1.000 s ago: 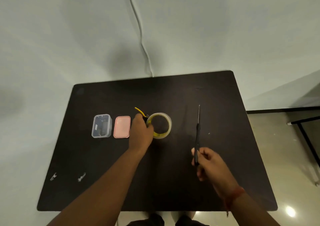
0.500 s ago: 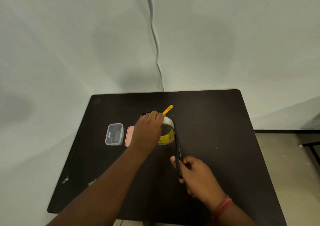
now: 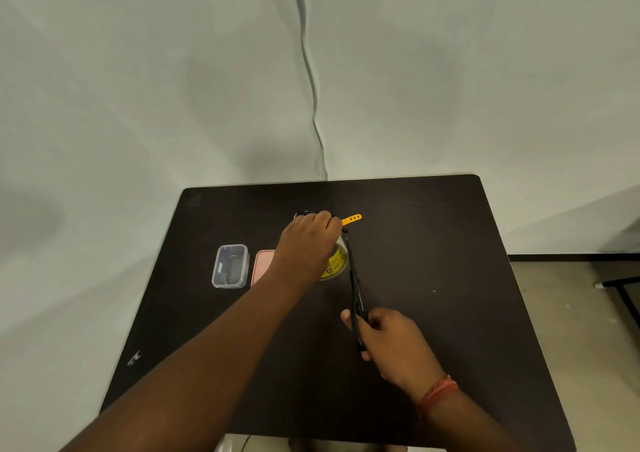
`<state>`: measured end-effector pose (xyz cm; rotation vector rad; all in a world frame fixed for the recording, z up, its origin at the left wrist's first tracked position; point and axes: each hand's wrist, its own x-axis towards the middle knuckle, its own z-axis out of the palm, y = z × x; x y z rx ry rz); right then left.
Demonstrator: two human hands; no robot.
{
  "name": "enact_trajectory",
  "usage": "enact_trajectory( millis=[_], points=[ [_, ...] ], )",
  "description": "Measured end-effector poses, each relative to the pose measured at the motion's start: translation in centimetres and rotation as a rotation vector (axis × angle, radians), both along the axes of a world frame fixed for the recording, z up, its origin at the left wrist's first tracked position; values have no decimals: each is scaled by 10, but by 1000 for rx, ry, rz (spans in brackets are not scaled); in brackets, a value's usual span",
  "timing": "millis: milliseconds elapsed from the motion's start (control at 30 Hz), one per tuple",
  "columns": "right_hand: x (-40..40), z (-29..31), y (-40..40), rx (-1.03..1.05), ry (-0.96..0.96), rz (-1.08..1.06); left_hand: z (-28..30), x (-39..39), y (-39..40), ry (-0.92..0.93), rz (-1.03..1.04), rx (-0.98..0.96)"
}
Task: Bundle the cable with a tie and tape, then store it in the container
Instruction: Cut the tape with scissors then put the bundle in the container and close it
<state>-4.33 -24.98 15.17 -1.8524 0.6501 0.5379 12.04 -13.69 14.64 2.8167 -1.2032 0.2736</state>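
Dark table (image 3: 433, 243): left hand (image 3: 308, 243) closed around tied cable (image 3: 351, 218); right hand (image 3: 391, 340) grips scissors (image 3: 355, 285).

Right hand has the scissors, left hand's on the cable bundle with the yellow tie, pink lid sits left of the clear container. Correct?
Not quite. In the head view the pink lid sits right of the clear container, not left. The rest holds: right hand grips the scissors, left hand holds the cable bundle with the yellow tie.
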Motion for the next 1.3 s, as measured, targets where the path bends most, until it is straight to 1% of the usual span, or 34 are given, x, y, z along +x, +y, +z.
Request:
enact_trajectory(
  millis=[133, 233, 367, 433, 533, 633, 833, 967, 1100, 1167, 1233, 1300],
  points=[
    [-1, -7, -5, -49, -3, 15, -7, 0, -3, 45, 28, -18],
    [-3, -18, -10, -111, -10, 35, -20, -4, -5, 129, 106, -66],
    [-13, -42, -17, -359, -30, 141, -56, -18, -8, 347, 313, -176],
    [-21, -58, -23, -489, -44, 189, -76, -27, -11, 468, 415, -194],
    [-34, -80, -33, -593, -43, 218, -98, -37, -21, 638, 515, -178],
    [-40, -96, -42, -677, -43, 250, -115, -38, -34, 742, 603, -181],
    [-40, -102, -51, -764, -43, 315, -135, -34, -53, 883, 698, -262],
    [-37, -102, -54, -760, -30, 348, -144, -34, -55, 958, 726, -316],
    [-35, -103, -54, -748, -25, 370, -138, -36, -54, 927, 781, -547],
    [-33, -104, -54, -719, -33, 384, -132, -37, -56, 908, 777, -641],
    [-30, -104, -53, -696, -30, 409, -127, -38, -61, 942, 799, -720],
    [-28, -101, -53, -694, -38, 422, -123, -36, -64, 1020, 858, -799]
  ],
)
